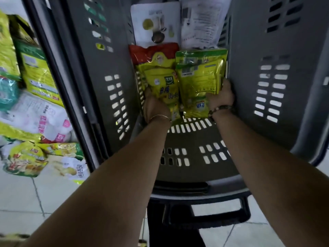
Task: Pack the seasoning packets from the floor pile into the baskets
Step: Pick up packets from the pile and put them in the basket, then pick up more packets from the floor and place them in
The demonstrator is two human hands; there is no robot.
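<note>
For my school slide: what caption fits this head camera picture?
Left hand and right hand hold yellow packets inside the grey basket, floor pile alongside.

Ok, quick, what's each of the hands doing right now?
Left hand: grips the left yellow packet, down in the basket.
Right hand: grips the right yellow packet.

One grey basket (267,122) — inside it two yellow packets (160,82), one red packet (140,52), two white packets (154,22).
</note>
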